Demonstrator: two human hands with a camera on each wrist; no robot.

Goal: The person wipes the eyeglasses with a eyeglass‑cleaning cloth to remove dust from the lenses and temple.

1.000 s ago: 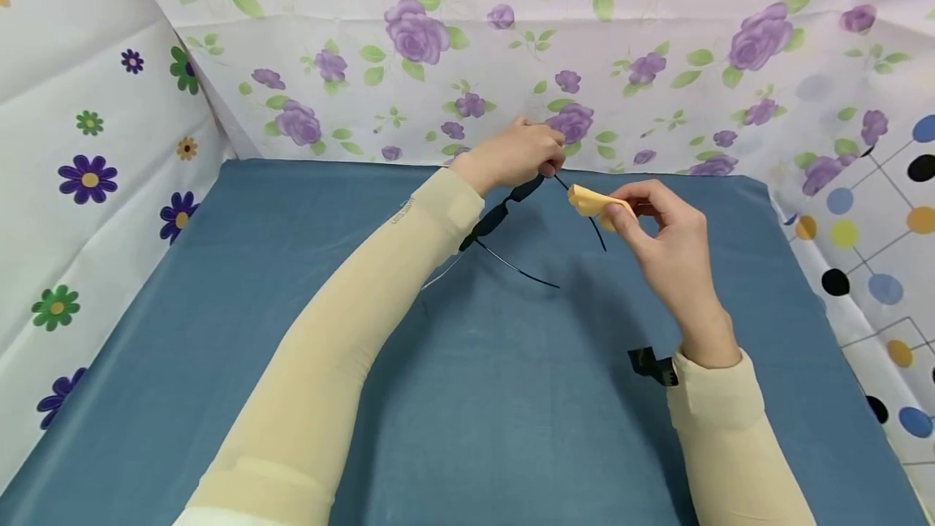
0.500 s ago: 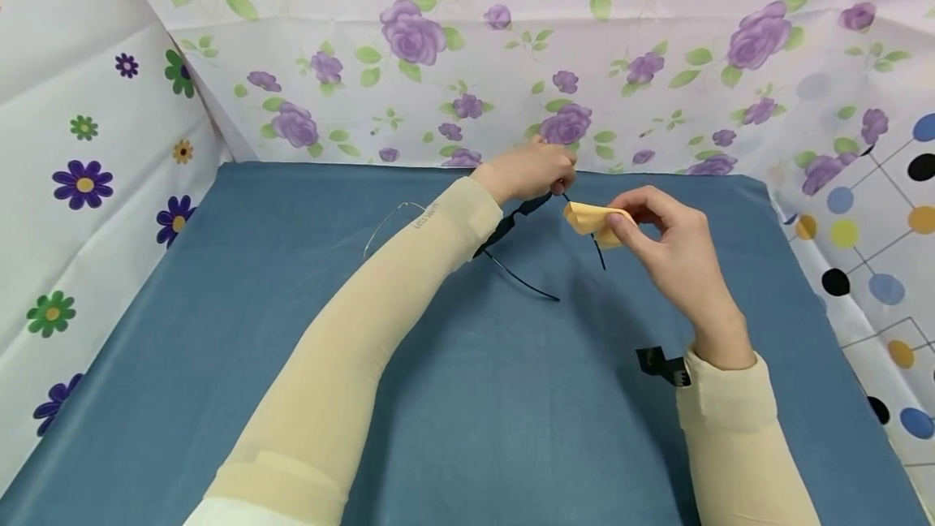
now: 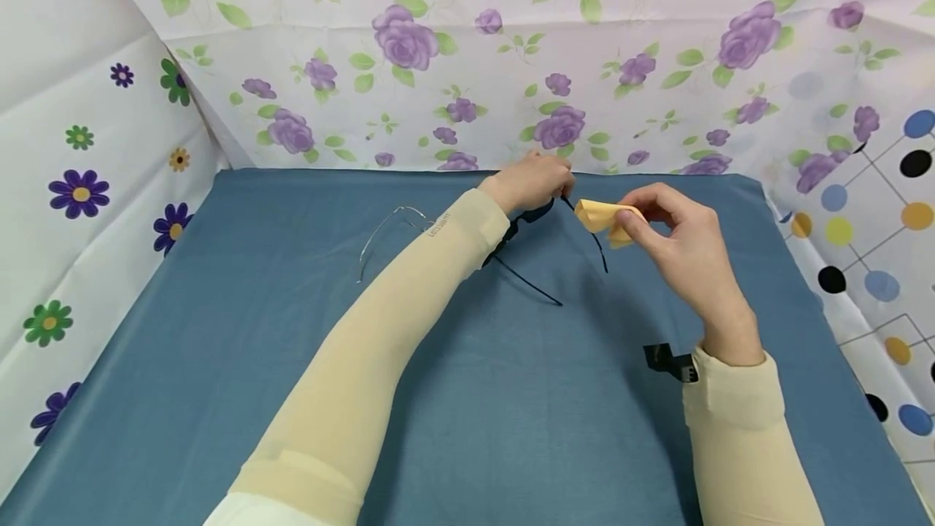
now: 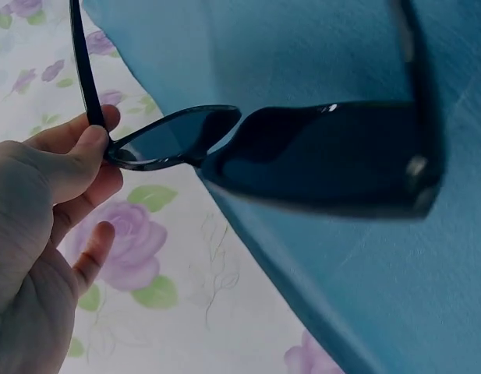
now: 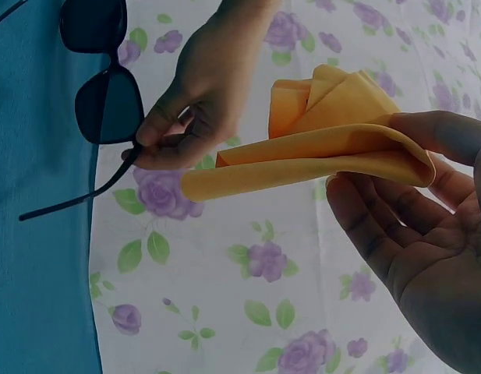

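Note:
My left hand (image 3: 532,182) pinches a pair of black sunglasses (image 4: 318,156) at one corner of the frame, by the hinge. Dark lenses and unfolded temples show in both wrist views, and the glasses are held up off the table. Between thumb and fingers of my right hand (image 3: 690,254) is a folded yellow cloth (image 5: 326,160). In the head view this cloth is just right of the sunglasses; the right wrist view shows it apart from the lenses. My left sleeve covers part of the sunglasses in the head view.
A thin wire frame (image 3: 372,235), like another pair of glasses, lies left of my left forearm and is partly hidden by it. Blue cloth (image 3: 511,428) covers the table. Flower-printed sheets (image 3: 351,96) stand at the back and left, a dotted one (image 3: 876,266) at the right.
My left hand has moved slightly down and right with the sunglasses, and the wire frame has come into view beside the forearm. The cloth stays pinched in my right hand, almost still.

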